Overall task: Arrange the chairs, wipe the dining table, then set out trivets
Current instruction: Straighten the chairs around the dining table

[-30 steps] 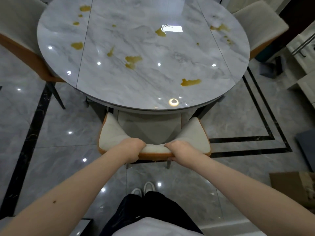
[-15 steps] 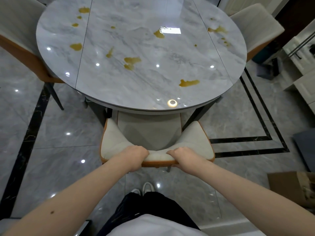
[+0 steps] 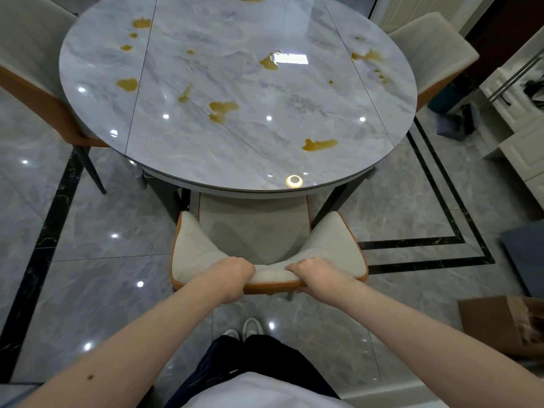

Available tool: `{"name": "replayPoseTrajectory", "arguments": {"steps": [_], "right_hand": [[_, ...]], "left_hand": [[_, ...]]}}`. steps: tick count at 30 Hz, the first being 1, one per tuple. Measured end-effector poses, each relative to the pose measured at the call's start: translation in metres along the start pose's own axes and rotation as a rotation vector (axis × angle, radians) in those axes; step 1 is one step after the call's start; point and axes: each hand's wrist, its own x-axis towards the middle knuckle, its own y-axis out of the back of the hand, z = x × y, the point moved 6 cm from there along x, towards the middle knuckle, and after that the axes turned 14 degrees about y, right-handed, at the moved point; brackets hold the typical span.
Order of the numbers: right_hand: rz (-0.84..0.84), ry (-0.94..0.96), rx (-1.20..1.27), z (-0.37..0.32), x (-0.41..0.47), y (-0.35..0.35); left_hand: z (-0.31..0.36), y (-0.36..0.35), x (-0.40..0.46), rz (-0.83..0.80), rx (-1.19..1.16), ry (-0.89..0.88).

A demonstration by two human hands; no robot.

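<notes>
A cream chair with an orange shell (image 3: 194,254) stands right in front of me, its seat partly under the round grey marble table (image 3: 206,148). My left hand (image 3: 232,278) and my right hand (image 3: 318,275) both grip the top of its curved backrest, side by side. Several yellow-brown spills (image 3: 319,144) dot the tabletop. No cloth or trivets are in view.
A second chair (image 3: 35,92) stands at the table's left and a third (image 3: 432,51) at its far right. A cardboard box (image 3: 506,325) lies on the floor at the right, a dark box (image 3: 456,125) and white cabinets (image 3: 524,148) beyond it. My feet (image 3: 244,329) are just behind the chair.
The chair has slid slightly back toward me and out from under the table, with both hands still gripping its backrest.
</notes>
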Motion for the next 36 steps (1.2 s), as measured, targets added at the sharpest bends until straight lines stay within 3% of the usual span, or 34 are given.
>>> {"name": "replayPoseTrajectory", "arguments": {"steps": [24, 36], "right_hand": [[-0.132, -0.029, -0.050, -0.003, 0.003, 0.002], [-0.006, 0.011, -0.026, 0.001, 0.001, -0.001]], "left_hand": [[0.001, 0.006, -0.006, -0.028, -0.033, 0.073], [0.003, 0.009, -0.007, -0.014, -0.036, 0.077]]}}
